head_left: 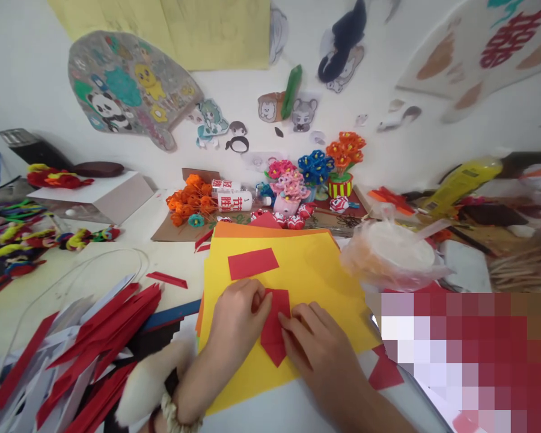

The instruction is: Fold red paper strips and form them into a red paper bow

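Two bare hands bear on a folded red paper (276,329) that lies near the middle of the table, on top of a yellow sheet (315,270).

The left hand (237,319) curls its fingers and pinches the paper's far-left edge. The right hand (318,346) lays its fingers pressed together and flat across the near right side, probably to hold the creased paper against the smooth sheet. A spare red rectangle (252,263) sits just beyond them, and red strips (108,325) are heaped well apart to the left. Farther back, two white bottles (232,196) carry red Chinese characters too small to read. A red cut-out (507,39) on the far-right wall looks like the double-happiness sign.
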### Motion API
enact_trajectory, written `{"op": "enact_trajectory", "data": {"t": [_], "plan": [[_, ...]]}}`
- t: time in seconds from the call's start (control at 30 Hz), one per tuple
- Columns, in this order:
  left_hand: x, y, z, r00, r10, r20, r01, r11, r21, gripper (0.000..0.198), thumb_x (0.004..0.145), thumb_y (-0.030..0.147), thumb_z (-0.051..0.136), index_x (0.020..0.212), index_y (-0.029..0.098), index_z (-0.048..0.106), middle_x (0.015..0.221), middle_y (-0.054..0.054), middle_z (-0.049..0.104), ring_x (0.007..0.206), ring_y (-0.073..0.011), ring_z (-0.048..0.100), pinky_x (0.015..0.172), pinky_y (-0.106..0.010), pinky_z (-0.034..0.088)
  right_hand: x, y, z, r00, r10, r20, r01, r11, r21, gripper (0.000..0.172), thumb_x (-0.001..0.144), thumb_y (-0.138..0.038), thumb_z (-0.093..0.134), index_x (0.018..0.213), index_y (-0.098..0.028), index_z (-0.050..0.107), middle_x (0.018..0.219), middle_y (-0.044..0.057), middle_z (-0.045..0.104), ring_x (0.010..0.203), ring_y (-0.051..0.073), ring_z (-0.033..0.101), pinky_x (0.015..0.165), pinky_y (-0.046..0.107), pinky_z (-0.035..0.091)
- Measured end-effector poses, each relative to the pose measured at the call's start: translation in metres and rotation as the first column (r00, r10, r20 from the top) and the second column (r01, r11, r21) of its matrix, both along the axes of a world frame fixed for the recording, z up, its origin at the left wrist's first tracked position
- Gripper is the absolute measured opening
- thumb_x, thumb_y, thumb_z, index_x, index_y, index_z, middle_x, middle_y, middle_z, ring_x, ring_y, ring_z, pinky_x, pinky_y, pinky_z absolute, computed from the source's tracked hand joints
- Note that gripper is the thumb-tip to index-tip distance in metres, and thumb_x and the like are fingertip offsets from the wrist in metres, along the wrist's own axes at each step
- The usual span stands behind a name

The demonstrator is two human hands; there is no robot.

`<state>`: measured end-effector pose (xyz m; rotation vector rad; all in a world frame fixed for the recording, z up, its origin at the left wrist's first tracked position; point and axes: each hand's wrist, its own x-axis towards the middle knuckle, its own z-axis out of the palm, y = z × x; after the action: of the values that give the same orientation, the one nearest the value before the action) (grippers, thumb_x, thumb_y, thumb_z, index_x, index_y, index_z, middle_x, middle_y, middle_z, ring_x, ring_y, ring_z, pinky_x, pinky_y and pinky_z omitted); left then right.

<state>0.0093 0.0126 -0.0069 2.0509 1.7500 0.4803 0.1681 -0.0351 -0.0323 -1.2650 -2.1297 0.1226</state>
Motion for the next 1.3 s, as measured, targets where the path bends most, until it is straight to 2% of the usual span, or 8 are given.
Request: {"op": "enact_trajectory", "data": {"t": [0.17,0.37,0.43,0.57,0.67,0.8,0.97,1.3], "plan": [[0.002,-0.002,-0.005,0.992,-0.107,0.068,0.1,0.99,0.105,0.018,0.082,0.024,0.053,0.065,0.019,0.049,0.062,0.001,0.054,0.061,-0.0138,0.049,0.059,-0.026,0.034,0.007,0.005,0.001,0.996,-0.058,0.073,0.062,0.997,-0.048,0.035,0.091,-0.012,0.041,0.12,-0.015,0.06,0.088,0.01,0.06,0.078,0.021,0.053,0.067,0.035,0.047],[-0.001,-0.004,-0.006,0.982,-0.154,0.112,0.118,0.954,0.275,0.012,0.086,0.023,0.054,0.078,0.019,0.061,0.069,-0.001,0.06,0.066,-0.0148,0.053,0.062,-0.028,0.043,0.01,0.008,0.0,0.982,-0.071,0.177,0.072,0.997,-0.004,0.036,0.091,-0.013,0.041,0.119,-0.014,0.062,0.093,0.012,0.061,0.077,0.022,0.054,0.065,0.037,0.048],[-0.002,-0.005,-0.007,0.976,-0.206,0.069,0.168,0.918,0.36,0.013,0.088,0.021,0.052,0.084,0.019,0.064,0.073,-0.002,0.063,0.07,-0.0151,0.055,0.065,-0.029,0.045,0.009,0.008,0.0,0.977,-0.083,0.198,0.084,0.996,0.004,0.036,0.091,-0.014,0.04,0.12,-0.013,0.061,0.096,0.013,0.061,0.079,0.023,0.054,0.066,0.038,0.048],[-0.005,-0.006,-0.005,0.937,-0.318,-0.143,0.347,0.814,0.465,0.022,0.093,0.018,0.043,0.092,0.017,0.066,0.076,-0.004,0.064,0.07,-0.0153,0.054,0.063,-0.029,0.046,0.008,0.007,-0.002,0.97,-0.105,0.22,0.102,0.994,0.024,0.037,0.091,-0.016,0.039,0.122,-0.012,0.06,0.099,0.015,0.061,0.083,0.024,0.054,0.068,0.04,0.049],[-0.007,-0.005,-0.002,0.898,-0.362,-0.249,0.438,0.775,0.455,0.027,0.096,0.019,0.039,0.097,0.016,0.066,0.077,-0.005,0.064,0.071,-0.0161,0.053,0.063,-0.03,0.045,0.008,0.007,-0.004,0.973,-0.117,0.2,0.115,0.993,0.023,0.037,0.091,-0.017,0.04,0.122,-0.013,0.06,0.1,0.015,0.061,0.083,0.025,0.054,0.068,0.04,0.048],[-0.011,-0.003,0.003,0.878,-0.385,-0.284,0.475,0.77,0.426,0.027,0.095,0.019,0.04,0.097,0.017,0.067,0.08,-0.004,0.064,0.072,-0.0161,0.049,0.063,-0.03,0.04,0.008,0.007,-0.004,0.977,-0.123,0.172,0.124,0.992,0.006,0.037,0.09,-0.016,0.041,0.123,-0.012,0.058,0.101,0.015,0.06,0.083,0.025,0.054,0.069,0.04,0.048],[-0.012,-0.002,0.006,0.852,-0.399,-0.34,0.515,0.756,0.403,0.023,0.093,0.018,0.045,0.098,0.02,0.067,0.073,-0.002,0.061,0.069,-0.0159,0.045,0.062,-0.031,0.032,0.009,0.007,-0.003,0.978,-0.119,0.173,0.121,0.993,0.002,0.038,0.09,-0.016,0.041,0.124,-0.01,0.057,0.101,0.015,0.06,0.082,0.024,0.053,0.069,0.04,0.048],[-0.015,0.001,0.006,0.853,-0.441,-0.28,0.52,0.767,0.376,0.028,0.092,0.016,0.046,0.106,0.026,0.067,0.074,-0.001,0.062,0.069,-0.0159,0.041,0.063,-0.031,0.028,0.008,0.007,-0.004,0.976,-0.131,0.175,0.134,0.991,-0.006,0.037,0.092,-0.018,0.041,0.124,-0.012,0.058,0.101,0.014,0.06,0.084,0.023,0.053,0.072,0.039,0.048]]}}
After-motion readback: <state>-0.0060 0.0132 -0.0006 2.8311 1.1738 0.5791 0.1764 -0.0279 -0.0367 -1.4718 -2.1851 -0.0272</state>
